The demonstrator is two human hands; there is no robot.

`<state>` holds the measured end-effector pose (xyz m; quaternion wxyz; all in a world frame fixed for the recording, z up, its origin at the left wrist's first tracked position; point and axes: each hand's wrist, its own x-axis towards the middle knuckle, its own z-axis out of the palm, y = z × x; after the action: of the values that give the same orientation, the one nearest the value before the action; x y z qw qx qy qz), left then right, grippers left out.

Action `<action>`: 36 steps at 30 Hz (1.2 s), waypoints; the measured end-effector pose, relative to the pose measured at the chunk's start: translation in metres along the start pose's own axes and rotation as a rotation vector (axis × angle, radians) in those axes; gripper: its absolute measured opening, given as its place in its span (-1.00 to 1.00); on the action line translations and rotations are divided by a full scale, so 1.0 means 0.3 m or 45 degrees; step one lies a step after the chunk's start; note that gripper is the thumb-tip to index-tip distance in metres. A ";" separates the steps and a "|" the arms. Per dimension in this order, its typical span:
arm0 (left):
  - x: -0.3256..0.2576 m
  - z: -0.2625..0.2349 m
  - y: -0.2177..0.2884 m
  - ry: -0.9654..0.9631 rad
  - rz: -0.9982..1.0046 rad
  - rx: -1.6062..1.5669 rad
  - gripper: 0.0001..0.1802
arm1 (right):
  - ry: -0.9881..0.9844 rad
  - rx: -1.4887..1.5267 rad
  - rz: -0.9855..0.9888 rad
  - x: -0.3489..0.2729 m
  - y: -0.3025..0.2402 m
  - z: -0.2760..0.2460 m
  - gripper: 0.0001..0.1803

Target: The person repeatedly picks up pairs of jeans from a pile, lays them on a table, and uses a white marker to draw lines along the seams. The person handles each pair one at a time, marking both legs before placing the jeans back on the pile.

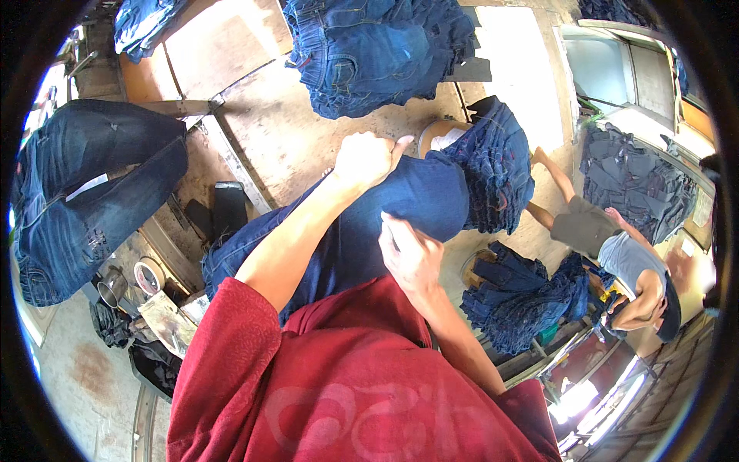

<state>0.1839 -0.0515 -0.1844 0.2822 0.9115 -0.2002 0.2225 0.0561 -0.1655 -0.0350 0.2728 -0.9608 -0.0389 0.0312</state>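
Note:
Blue jeans (416, 196) lie stretched out in front of me, from the lower left to the right, with a paler faded patch on the cloth. My left hand (362, 160) is closed in a fist at the far edge of the jeans, its thumb sticking out to the right. What the curled fingers hold, if anything, is hidden. Nearer to me, my right hand (413, 252) is closed over the jeans. Something small and dark shows at its fingers, too little to name.
A big pile of jeans (369, 58) lies ahead, with more stacked denim (496, 165) to the right. Dark jeans (100, 177) hang at the left, above a tape roll (148, 275) and a metal cup (112, 286). Another person (627, 262) is at the right by a denim heap (523, 296).

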 end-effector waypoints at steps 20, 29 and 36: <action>-0.002 0.007 0.005 0.004 -0.043 0.005 -0.43 | 0.018 -0.082 -0.120 0.046 0.036 0.043 -0.92; -0.011 0.013 0.003 -0.070 -0.085 -0.045 -0.43 | 0.035 0.046 -0.027 0.035 0.015 0.005 -0.93; 0.011 -0.012 0.010 -0.093 -0.097 -0.037 -0.40 | -0.132 -0.115 -0.068 0.031 0.034 0.002 -0.94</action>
<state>0.1842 -0.0525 -0.1788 0.2964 0.9217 -0.1786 0.1753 0.0660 -0.1729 -0.0413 0.2274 -0.9679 -0.0799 0.0718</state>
